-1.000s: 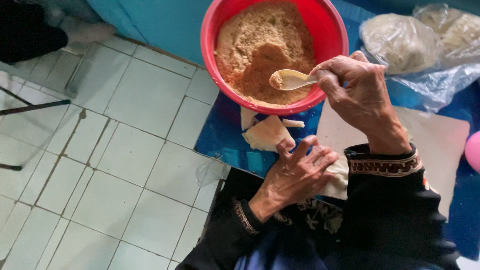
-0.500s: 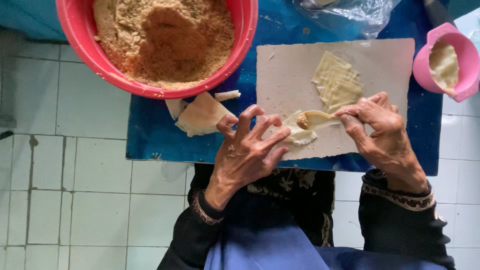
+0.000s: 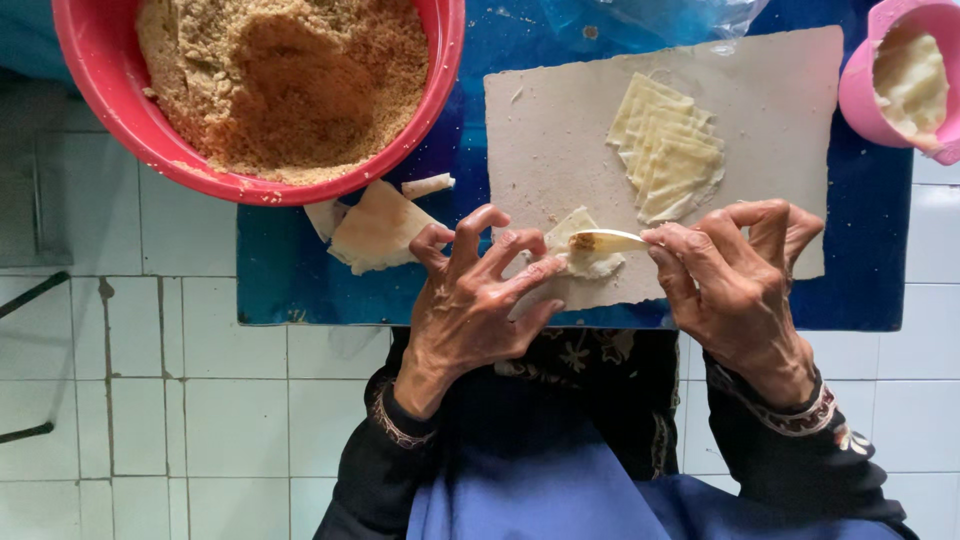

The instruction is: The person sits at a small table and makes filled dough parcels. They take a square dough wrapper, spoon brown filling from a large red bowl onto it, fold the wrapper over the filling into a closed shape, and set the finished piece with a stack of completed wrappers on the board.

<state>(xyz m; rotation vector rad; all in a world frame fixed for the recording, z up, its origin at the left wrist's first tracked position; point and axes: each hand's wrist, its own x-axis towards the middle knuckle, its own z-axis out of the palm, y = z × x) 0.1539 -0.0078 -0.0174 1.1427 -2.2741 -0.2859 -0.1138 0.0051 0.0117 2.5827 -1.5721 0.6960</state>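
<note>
Filling is being carried on a small pale spoon (image 3: 606, 240), which is being pinched at its handle end by the closed fingertips of the right hand (image 3: 735, 285). Its long axis is lying left to right, bowl pointing left over the wrapper piece (image 3: 585, 258) on the beige board (image 3: 560, 130). That wrapper is being pressed down by the spread left hand (image 3: 475, 300), the nearer hand.

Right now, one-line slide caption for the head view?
Right hand spoons filling onto a pastry wrapper steadied by the left hand, beside a red bowl of crumbs.
</note>
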